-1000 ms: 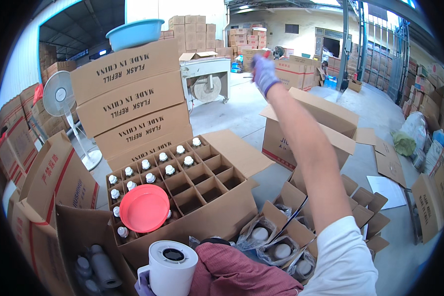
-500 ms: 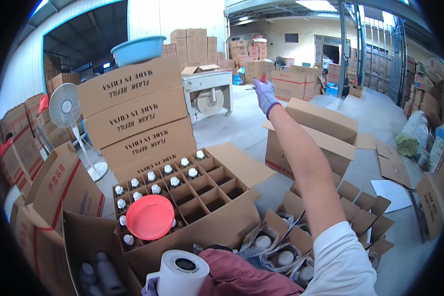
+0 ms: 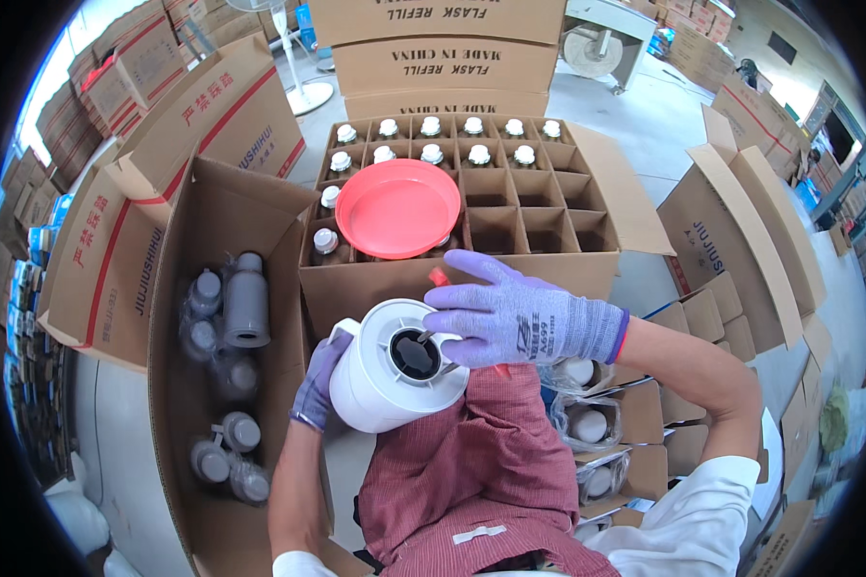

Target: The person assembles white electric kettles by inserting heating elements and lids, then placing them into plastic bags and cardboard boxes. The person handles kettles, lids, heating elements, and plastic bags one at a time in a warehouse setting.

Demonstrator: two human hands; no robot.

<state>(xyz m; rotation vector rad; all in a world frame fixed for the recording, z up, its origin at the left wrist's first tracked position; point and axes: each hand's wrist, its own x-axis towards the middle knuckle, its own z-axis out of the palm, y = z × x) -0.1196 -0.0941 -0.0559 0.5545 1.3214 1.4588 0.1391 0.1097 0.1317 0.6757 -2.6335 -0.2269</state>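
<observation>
A white flask body with a side handle (image 3: 368, 377) is tilted over my lap, its round dark opening facing up. My left hand (image 3: 321, 381), in a purple glove, is closed around the handle. My right hand (image 3: 529, 315), also gloved, is over the flask's rim with bent fingers, closed on a slim metal tool with red parts (image 3: 439, 277). The tool's metal end is at the dark opening; its exact kind is hidden by the fingers. Just beyond, a red plastic basin (image 3: 397, 209) rests on a divided carton (image 3: 471, 278) holding several silvery bottles with white caps (image 3: 431, 126).
An open carton (image 3: 194, 404) at my left holds grey flasks (image 3: 247, 308) in plastic. Wrapped flasks (image 3: 587, 423) sit in divided cardboard at my right. Open cartons (image 3: 717, 216) stand farther right, stacked cartons (image 3: 443, 65) behind, and a white fan (image 3: 308, 96) at the far left.
My right hand has come back from far out ahead, with the tool, to the flask's opening. The view has tilted down, and the flask now shows in full.
</observation>
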